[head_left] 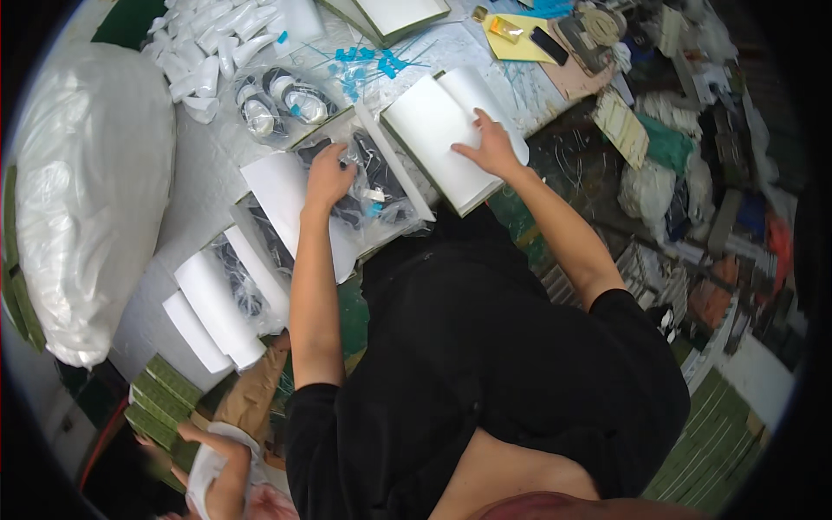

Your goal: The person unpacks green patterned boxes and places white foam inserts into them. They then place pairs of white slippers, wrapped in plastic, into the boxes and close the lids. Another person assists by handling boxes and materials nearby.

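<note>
My left hand (329,176) rests over an open shoebox (400,165) at the centre, its fingers bent and apart against the bagged dark shoes (378,169) inside. A sheet of white paper (286,186) hangs out over that box's left side. To the right, my right hand (492,149) is spread, thumb and fingers apart, over white paper (442,143) lining a second green-edged box (472,206). Whether its fingertips press on the paper, I cannot tell.
A pair of bagged sneakers (290,102) lies beyond the boxes, near blue plastic ties (368,65) and white shoe inserts (212,52). More paper-lined boxes (230,290) stand at left, beside a big plastic sack (91,191). A co-worker (221,468) is at lower left.
</note>
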A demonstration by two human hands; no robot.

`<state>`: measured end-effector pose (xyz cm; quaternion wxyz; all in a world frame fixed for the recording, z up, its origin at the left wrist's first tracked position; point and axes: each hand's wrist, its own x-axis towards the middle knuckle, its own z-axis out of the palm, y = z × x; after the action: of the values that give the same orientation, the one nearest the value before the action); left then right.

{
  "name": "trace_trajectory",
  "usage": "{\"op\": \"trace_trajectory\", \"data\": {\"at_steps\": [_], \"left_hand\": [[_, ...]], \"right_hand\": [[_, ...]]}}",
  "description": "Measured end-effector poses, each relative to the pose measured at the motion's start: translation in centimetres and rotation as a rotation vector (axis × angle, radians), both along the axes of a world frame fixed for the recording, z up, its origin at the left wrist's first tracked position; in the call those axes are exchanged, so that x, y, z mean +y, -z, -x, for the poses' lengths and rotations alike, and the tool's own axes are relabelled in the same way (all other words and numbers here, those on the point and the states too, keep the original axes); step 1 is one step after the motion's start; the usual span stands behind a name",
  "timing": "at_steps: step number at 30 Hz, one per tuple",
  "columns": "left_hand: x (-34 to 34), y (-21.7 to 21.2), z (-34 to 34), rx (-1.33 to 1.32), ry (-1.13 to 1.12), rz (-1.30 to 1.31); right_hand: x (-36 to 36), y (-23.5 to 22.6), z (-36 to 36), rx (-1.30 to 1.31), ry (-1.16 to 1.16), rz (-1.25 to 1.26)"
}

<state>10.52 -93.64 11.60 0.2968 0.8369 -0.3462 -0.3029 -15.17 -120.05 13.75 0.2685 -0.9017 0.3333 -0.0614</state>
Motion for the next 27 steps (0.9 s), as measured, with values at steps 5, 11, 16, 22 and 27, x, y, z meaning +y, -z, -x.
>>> {"op": "trace_trajectory", "data": {"at_steps": [5,11,16,22,27], "left_hand": [[-3.1,-10.4,9.4,-0.032,-0.574,0.405],[-15.7,-15.9,14.3,0.225,-0.174,0.305],[-15.7,-2.1,15.2,-0.255,-0.233,0.048],[-12.0,0.8,17.9,-0.445,-0.255,-0.305],[-12.2,-3.0,13.9,-0.425,-0.328,-0.035]], "right_hand": [[0.7,1.1,-4.4,0.131,-0.043,-1.154],[6.4,4.1,-4.8,-0.262,-0.890,-0.959],[-2.1,0.7,-3.3,0.249,-1.307,-0.328],[-8.8,-0.8,-11.1,0.254,-0.969,-0.645],[-4.8,3.0,-25.9,-0.202,-0.622,-0.339]]}}
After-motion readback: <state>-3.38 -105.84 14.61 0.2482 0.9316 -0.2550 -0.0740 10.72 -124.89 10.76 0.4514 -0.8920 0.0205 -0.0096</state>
